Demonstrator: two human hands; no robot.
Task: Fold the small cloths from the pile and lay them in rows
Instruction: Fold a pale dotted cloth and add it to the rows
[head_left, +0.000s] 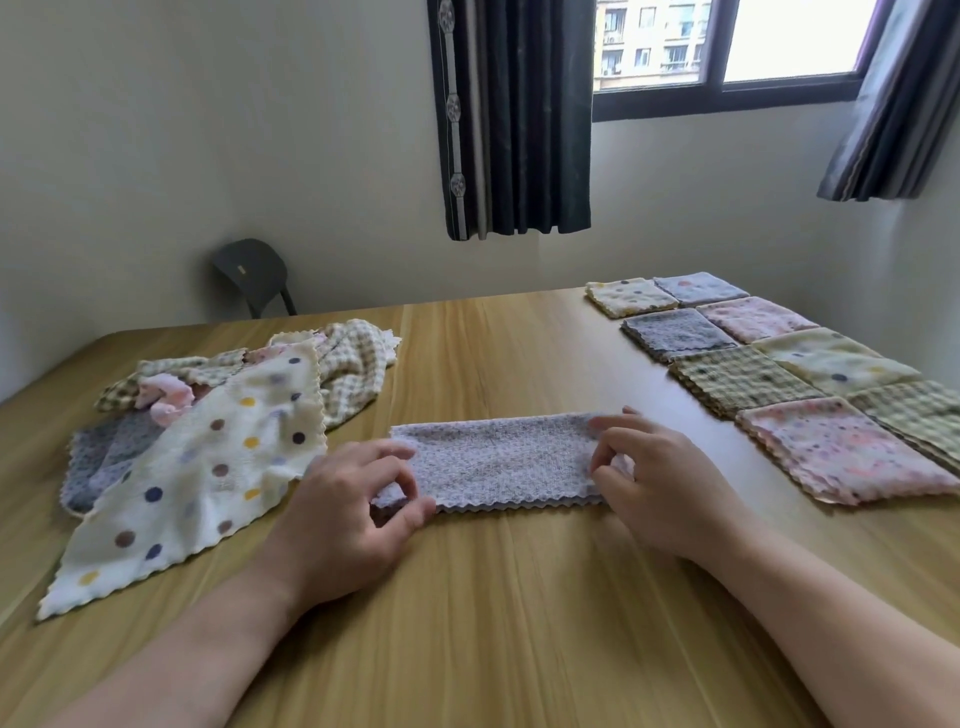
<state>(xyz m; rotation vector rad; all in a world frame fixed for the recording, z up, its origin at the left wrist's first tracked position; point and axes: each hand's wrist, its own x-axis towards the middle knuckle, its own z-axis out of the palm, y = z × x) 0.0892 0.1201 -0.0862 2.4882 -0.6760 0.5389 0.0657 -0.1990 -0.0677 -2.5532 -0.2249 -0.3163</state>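
1. While pinching the left end of the lilac cloth (504, 462) between thumb and fingers, left grip (343, 514) has fingers curled; right grip (660, 488) pinches the right end likewise
2. Cloth lies as a long folded strip flat on the tabletop (519, 623), spanning both grips
3. Unfolded pile (332, 364) just left of it, cream dotted cloth (208, 467) on top
4. Eight folded cloths (779, 374) in two rows, far right

The half-folded cloth (498, 460) lies mid-table (493, 623). Left of it sits the loose pile (218, 415). To its right the folded cloths (743, 382) run back in two rows. The left hand (343, 514) and right hand (660, 483) pinch its ends. Behind it, beyond the table, stands a chair (252, 273).
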